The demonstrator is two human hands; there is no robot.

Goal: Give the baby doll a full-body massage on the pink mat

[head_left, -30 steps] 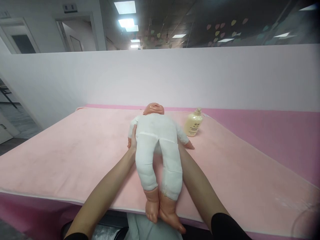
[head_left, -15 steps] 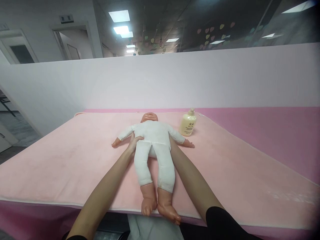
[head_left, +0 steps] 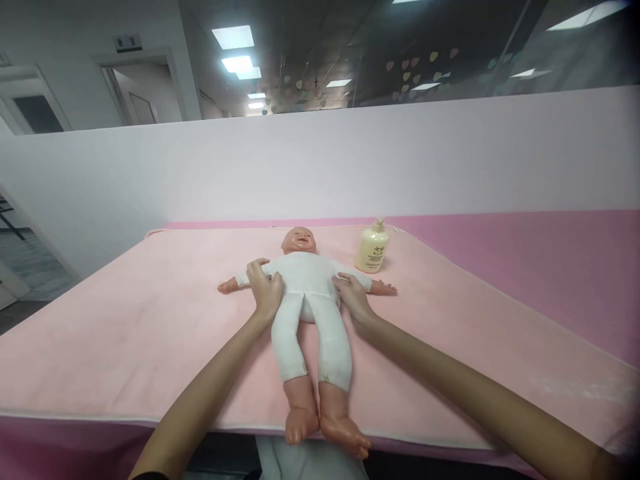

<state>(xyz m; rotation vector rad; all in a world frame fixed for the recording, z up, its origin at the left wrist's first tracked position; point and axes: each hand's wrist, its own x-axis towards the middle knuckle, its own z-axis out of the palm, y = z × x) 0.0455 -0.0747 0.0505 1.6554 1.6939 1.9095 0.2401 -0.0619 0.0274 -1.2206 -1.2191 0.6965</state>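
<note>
White cloth covers the torso, arms and legs of a baby doll (head_left: 307,283), which, in the head view, is seen laid on its back on a pink towel (head_left: 150,320), head at the far end and feet toward the near edge. The head (head_left: 299,240) is bald and moulded in glossy, flesh-toned plastic, with the mouth parted; the same smooth plastic is shown in the small hands and the bare feet (head_left: 345,433), the toes of which are pointed outward past the towel's border. Both arms are spread wide, the legs are held slightly apart, and the cloth is marked by seams at the hips and by a faint brownish stain near one cuff. The doll's upper arm and side are covered by the left hand (head_left: 267,290), its fingers bent and half closed; whether the cloth is gripped cannot be told. The opposite side is touched by the right hand (head_left: 354,299), loosely curved, its fingers laid at the chest and upper arm; a firm hold cannot be made out. Just beyond that arm, a pale yellow pump bottle (head_left: 372,248) is stood upright on the towel.
</note>
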